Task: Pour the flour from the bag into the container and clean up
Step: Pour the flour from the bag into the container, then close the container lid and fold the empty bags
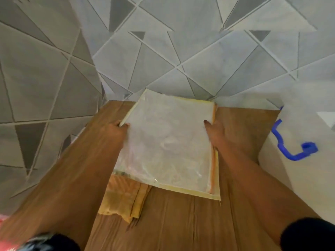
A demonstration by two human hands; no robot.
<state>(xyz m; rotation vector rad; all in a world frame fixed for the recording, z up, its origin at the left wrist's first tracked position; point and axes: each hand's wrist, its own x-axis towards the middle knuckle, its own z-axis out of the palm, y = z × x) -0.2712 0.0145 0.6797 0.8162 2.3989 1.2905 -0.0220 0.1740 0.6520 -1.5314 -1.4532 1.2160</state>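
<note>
A wooden tabletop (181, 223) stands in a corner of walls (163, 51) tiled in grey triangles. A flat, pale bag (168, 142) with yellow edges lies in its middle, reaching almost to the far wall. A folded yellow cloth (121, 200) lies under the bag's near left corner and sticks out toward the viewer. To the right rises a white surface (299, 169) marked with a curl of blue tape (293, 151). No container shows.

The left hand (116, 129) takes the bag's left edge in a narrow grip, thumb on top, fingers tucked beneath. The right hand (217, 131) lies at the right edge, fingers stretched forward along it; whether it grips cannot be told. Both forearms reach straight ahead, dark sleeves at the bottom.
</note>
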